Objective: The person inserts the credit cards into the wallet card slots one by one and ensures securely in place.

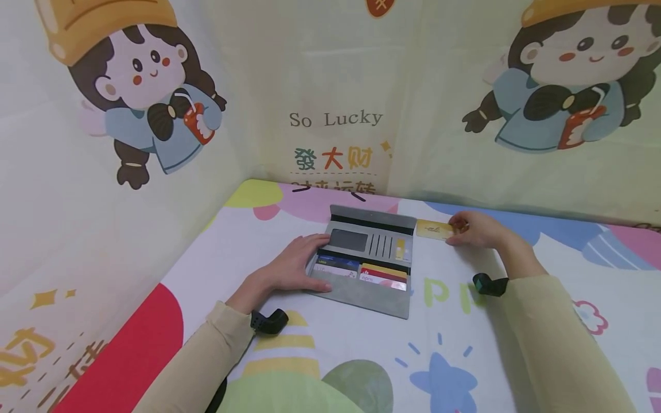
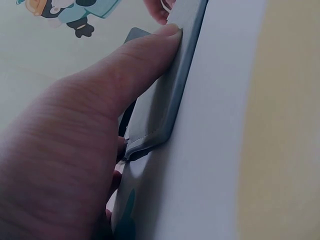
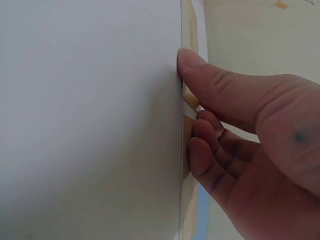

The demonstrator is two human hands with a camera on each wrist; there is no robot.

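A grey wallet lies unfolded on the table, with several cards in its lower pockets and a yellow-and-white card by the slots above. My left hand holds the wallet's left end; the left wrist view shows the thumb pressing on its grey panel, with the other fingers partly hidden beyond its edge. Just right of the wallet's upper part, my right hand pinches a gold card by its right end. Thumb and curled fingertips meet that card in the right wrist view.
A patterned cloth covers the table. Behind it hangs a printed backdrop with cartoon figures and lettering. Black wrist cameras sit at both sleeve cuffs. The table's back edge runs close behind the wallet.
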